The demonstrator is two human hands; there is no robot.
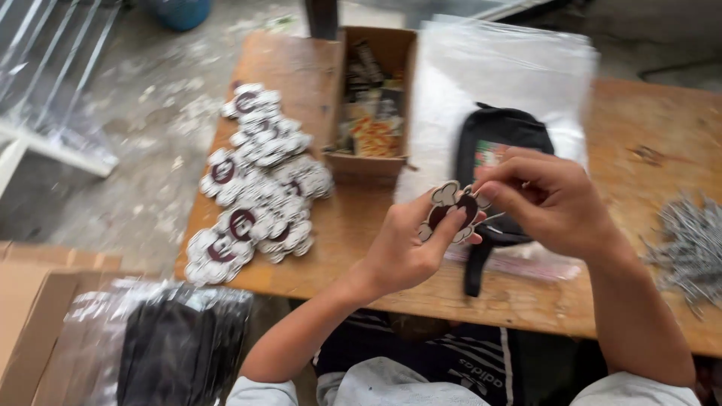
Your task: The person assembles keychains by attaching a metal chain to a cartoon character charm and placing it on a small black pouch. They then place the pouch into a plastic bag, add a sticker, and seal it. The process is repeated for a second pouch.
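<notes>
The left hand (398, 252) is gripping one hang tag (451, 210), the right hand (553, 199) is pinching its fastener above the black pouch (496, 135), while many tags (256, 184) are lying unattached on the desk (639, 150).

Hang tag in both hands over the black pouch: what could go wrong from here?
1. The hang tag is pinched only at its edges by the left hand and right hand; it may slip onto the black pouch.
2. The tag pile reaches the wooden table edge; a nudge could spill it.
</notes>
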